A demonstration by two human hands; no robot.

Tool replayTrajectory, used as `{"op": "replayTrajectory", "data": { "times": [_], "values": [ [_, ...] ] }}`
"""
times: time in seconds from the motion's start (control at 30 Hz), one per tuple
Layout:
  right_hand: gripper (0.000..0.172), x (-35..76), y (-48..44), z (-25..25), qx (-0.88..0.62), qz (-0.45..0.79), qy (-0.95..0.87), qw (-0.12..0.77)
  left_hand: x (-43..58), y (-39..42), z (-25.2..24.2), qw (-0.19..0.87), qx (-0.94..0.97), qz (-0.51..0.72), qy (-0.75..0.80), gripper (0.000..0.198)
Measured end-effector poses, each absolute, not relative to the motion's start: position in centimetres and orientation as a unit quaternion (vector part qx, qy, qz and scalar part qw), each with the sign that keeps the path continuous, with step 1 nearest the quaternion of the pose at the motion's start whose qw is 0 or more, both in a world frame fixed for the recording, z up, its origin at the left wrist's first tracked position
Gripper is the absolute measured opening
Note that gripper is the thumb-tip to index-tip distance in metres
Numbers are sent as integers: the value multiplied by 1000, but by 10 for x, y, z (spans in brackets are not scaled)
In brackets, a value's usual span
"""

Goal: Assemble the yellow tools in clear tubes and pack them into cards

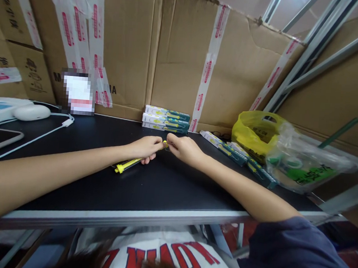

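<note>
Near the middle of the black table, my left hand (147, 149) is wrapped round a slim yellow tool (128, 164). The tool's wider yellow end sticks out to the lower left of that hand, and its other yellow tip shows between my two hands. My right hand (184, 149) is pinched at that tip, close to the left fingertips; what exactly it grips is too small to make out. Behind my hands lies a small stack of white and green boxes (165, 119) with yellow pictures on them.
More such boxes (224, 148) lie to the right, beside a yellow plastic bag (253, 133) and a clear bag (306, 164). A phone (0, 140), a white case (32, 112) and a cable are at left. Cardboard (182, 55) stands behind.
</note>
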State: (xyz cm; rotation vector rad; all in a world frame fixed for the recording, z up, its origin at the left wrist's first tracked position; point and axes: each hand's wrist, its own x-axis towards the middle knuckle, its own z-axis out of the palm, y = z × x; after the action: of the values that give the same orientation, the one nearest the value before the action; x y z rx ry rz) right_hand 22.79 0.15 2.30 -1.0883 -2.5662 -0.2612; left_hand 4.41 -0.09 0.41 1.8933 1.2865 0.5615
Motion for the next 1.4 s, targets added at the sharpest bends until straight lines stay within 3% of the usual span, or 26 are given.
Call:
{"op": "replayTrajectory", "data": {
  "times": [0.07,0.2,0.37,0.63,1.4],
  "values": [
    [2,226,1,18,-391,-43,-888,239,45,-2,5,382,735,235,509,26],
    [14,221,-1,4,-363,101,-846,377,45,-1,6,431,696,273,506,26],
    [19,216,1,-8,-349,316,-782,409,45,4,2,492,666,284,483,25],
    [33,211,6,-7,-299,467,-695,457,48,-2,5,585,611,318,427,34],
    [38,218,-9,18,-215,503,-707,448,42,-18,17,738,535,292,290,37]
  ]
}}
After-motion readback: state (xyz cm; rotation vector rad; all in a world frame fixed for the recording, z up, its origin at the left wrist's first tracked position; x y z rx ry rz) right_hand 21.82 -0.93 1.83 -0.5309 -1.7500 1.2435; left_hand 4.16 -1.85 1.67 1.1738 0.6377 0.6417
